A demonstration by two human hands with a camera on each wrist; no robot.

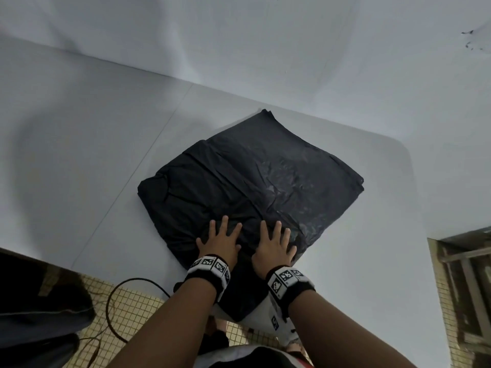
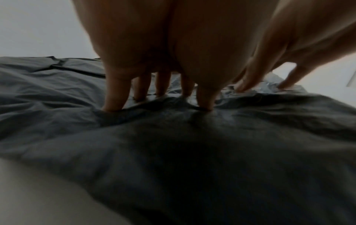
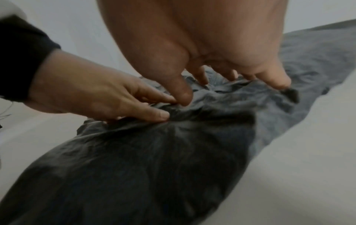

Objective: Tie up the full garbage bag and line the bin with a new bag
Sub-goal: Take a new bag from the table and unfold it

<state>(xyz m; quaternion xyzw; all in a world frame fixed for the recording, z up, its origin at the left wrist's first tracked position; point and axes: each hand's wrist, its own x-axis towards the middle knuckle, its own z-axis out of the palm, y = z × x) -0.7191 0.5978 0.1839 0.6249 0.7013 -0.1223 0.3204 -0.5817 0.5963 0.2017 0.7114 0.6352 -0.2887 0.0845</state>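
Black plastic bag point(image 1: 247, 187) is laid flat on the white bench point(image 1: 106, 155), its length running away rightward; left hand point(image 1: 220, 244) and right hand point(image 1: 273, 248) are pressed on its near end, fingers spread.

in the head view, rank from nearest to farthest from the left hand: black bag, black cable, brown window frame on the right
1. black bag: under the left hand, touching.
2. black cable: below-left, over the tiled floor.
3. window frame: far right edge.
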